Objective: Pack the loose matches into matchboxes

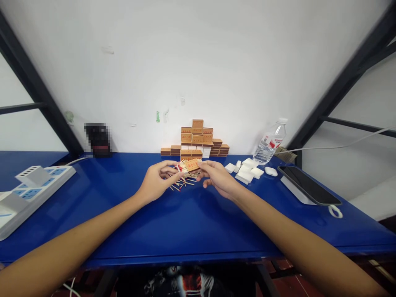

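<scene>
A matchbox (192,165) with an orange printed cover is held level between both hands above the table. Its tray sticks out partway on the left, showing red-tipped matches (182,167) inside. My left hand (156,180) pinches the tray end with thumb and fingers. At the cover's right end, my right hand (219,178) grips with thumb and forefinger, its other fingers curled below. Loose matches (185,181) lie in a pile under the box, partly hidden by it and the hands. Just behind stand many stacked matchboxes (197,139) against the wall.
White box trays (246,170) lie heaped on the blue table (185,227) at right. Beyond them are a water bottle (269,142), a white earphone case (271,171) and a phone (309,185). A power strip (46,192) lies at left; a blurred dark object (99,140) stands behind.
</scene>
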`<action>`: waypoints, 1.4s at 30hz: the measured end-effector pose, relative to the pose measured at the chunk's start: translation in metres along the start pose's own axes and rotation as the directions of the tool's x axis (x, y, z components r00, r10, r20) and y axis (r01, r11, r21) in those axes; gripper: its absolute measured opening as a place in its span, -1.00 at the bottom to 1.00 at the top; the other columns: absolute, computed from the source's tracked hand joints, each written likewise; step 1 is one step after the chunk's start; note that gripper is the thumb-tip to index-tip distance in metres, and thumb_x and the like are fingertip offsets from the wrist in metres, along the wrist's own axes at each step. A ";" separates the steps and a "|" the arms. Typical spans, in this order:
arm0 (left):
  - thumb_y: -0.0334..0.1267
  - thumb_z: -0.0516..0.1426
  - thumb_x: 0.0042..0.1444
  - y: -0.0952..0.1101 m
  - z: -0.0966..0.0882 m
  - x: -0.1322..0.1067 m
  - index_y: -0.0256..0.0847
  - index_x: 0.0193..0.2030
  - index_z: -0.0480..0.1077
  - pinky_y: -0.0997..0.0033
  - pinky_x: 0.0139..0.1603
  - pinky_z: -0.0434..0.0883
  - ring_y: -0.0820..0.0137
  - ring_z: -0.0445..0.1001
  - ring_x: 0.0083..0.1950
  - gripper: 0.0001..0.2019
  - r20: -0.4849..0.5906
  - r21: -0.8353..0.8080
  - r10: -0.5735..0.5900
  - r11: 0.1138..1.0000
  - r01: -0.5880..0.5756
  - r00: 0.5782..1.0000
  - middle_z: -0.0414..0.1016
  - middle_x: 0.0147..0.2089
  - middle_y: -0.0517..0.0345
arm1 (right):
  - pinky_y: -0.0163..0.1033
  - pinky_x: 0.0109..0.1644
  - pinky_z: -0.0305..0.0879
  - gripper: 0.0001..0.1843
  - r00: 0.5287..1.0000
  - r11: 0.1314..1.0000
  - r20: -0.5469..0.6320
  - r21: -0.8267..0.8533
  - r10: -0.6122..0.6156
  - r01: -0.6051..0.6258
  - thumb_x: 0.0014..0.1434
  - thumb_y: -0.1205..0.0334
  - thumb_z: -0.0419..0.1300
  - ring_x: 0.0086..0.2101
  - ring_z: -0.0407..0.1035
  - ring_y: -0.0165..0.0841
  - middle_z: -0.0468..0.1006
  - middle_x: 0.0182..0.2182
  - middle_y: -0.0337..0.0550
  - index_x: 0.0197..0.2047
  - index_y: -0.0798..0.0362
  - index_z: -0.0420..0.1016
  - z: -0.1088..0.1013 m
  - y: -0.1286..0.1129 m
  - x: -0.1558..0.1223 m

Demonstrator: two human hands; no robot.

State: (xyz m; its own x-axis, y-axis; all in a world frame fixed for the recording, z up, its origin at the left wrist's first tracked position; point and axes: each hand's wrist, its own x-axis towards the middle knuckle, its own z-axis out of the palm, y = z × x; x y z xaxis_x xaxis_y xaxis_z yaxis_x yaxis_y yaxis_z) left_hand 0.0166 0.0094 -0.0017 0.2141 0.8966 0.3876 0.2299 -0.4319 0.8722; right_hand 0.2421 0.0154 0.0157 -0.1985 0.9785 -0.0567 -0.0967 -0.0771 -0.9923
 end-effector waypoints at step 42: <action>0.06 0.34 0.12 -0.010 0.001 0.002 -0.30 0.06 0.52 0.35 -0.33 0.56 0.31 0.62 -0.40 -0.48 0.190 -0.068 -0.166 0.981 0.181 0.968 0.67 -0.35 0.05 | -0.43 -0.67 0.33 -0.81 0.995 0.969 -0.004 -0.225 -0.105 0.101 0.29 0.18 0.29 -0.53 0.45 -0.42 0.53 -0.51 -0.22 -0.31 0.07 0.43 0.001 0.014 0.004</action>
State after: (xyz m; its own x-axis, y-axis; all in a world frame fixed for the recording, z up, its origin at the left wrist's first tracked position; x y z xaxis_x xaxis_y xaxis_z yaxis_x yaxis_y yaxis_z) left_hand 0.0156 0.0153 -0.0106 0.3492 0.9208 0.1737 0.2002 -0.2544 0.9462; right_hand 0.2393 0.0179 0.0021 -0.1832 0.9820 0.0469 0.1057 0.0671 -0.9921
